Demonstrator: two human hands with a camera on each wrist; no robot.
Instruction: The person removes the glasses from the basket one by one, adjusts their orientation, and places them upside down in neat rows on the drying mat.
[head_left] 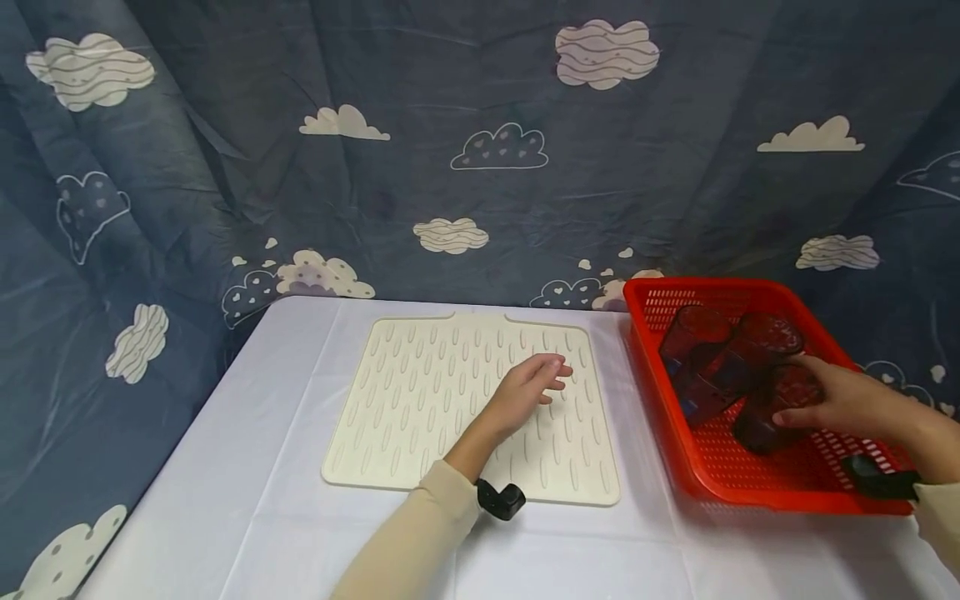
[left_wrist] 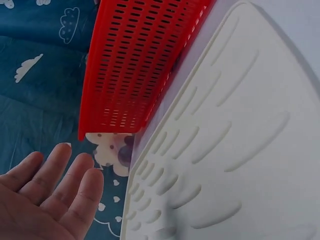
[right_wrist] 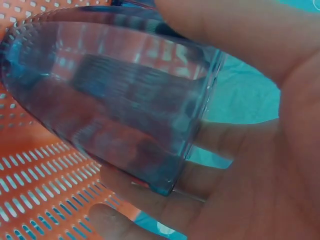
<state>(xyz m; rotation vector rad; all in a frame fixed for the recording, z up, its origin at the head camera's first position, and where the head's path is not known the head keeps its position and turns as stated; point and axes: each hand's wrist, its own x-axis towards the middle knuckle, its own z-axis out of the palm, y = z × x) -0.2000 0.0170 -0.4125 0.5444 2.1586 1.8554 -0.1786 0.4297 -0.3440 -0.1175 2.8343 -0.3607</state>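
Right hand (head_left: pixel 862 402): grip curled round a translucent cup (head_left: pixel 761 423), thumb on near side, inside the red basket (head_left: pixel 667 433). Other cups (head_left: pixel 697 329) beside it, also in basket. Left of basket: left hand (head_left: pixel 523 390), fingers loosely extended, nothing held, above pale mat (head_left: pixel 405 417) on white-covered counter (head_left: pixel 247 517).

the light is even and rather subdued: the white table (head_left: pixel 225 517) comes out brightest, while the dark cloth (head_left: pixel 480 200) at the far side is dim. soft-edged shadows pool beside the left sleeve (head_left: pixel 408 546) and along the near side of the red basket (head_left: pixel 780 498), and the tumblers (head_left: pixel 720 375) inside it sink into murk. the left wrist view looks duller, the grooves of the pale mat (left_wrist: pixel 260 85) stretched toward the right. the right wrist view is hazy, tinted orange and teal, pale reflections smearing the held tumbler (right_wrist: pixel 130 115).
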